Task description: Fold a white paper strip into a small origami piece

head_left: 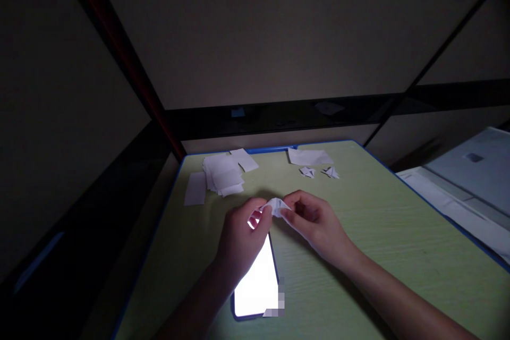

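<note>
Between my two hands is a small piece of folded white paper point(276, 205), raised above the table. My left hand point(244, 231) pinches its left end with thumb and fingers. The right end is pinched by my right hand point(316, 223). Directly below my left hand lies a phone point(255, 292) with a bright white screen, partly covered by that hand and forearm. Beyond my right hand, two small folded paper shapes, one on the left point(307, 172) and one on the right point(331, 172), rest on the table.
The pale green table point(398, 234) has a blue edge. A pile of white paper pieces point(223, 172) lies at the back left, with a single piece point(195, 189) beside it. Another sheet point(309, 157) lies near the back edge. A pale flat surface point(470, 170) stands at the right.
</note>
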Demonstrator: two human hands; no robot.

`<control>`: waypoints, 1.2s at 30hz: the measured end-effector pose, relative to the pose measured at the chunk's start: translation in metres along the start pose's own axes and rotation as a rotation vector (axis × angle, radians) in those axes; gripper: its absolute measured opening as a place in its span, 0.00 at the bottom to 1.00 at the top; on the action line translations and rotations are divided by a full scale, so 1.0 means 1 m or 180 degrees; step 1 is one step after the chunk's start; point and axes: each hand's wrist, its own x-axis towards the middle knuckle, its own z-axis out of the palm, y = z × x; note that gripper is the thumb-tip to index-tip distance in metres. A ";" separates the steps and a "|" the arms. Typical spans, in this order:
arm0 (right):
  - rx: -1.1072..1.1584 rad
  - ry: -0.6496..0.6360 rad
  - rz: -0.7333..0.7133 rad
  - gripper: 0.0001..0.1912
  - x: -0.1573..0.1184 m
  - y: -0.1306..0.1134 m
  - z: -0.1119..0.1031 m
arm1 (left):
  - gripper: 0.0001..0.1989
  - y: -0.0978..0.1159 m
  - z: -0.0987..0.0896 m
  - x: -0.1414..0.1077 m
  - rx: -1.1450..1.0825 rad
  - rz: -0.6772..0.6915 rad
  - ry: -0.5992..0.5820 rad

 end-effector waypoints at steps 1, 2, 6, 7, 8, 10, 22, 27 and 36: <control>-0.0016 0.0000 0.0008 0.07 0.000 0.000 0.000 | 0.08 0.000 0.000 0.000 0.0008 0.0015 0.0011; -0.0038 0.0004 0.0012 0.07 0.000 -0.001 0.000 | 0.08 0.000 0.000 0.000 0.0012 0.0024 0.0027; -0.0122 0.0012 -0.0003 0.07 0.000 -0.002 0.001 | 0.08 0.000 -0.001 -0.001 0.0024 0.0036 0.0080; -0.0141 0.0007 0.0002 0.07 -0.001 -0.002 0.001 | 0.08 0.000 -0.001 -0.001 0.0029 0.0047 0.0078; -0.0159 -0.0002 0.0012 0.07 -0.001 -0.002 0.001 | 0.08 0.000 -0.001 -0.001 0.0037 0.0066 0.0071; -0.0181 -0.0022 0.0025 0.07 -0.001 -0.002 0.000 | 0.08 0.001 -0.001 -0.001 0.0054 0.0119 0.0055; -0.0365 -0.0091 -0.0127 0.08 -0.003 -0.004 0.001 | 0.08 -0.003 0.000 -0.001 0.0078 0.0170 0.0010; -0.0490 -0.0113 -0.0248 0.09 -0.004 -0.005 0.001 | 0.09 -0.003 0.001 -0.001 0.0018 0.0126 -0.0009; -0.0482 0.0039 -0.0100 0.09 -0.001 -0.002 -0.001 | 0.08 0.003 -0.001 0.000 -0.0163 0.0018 -0.0198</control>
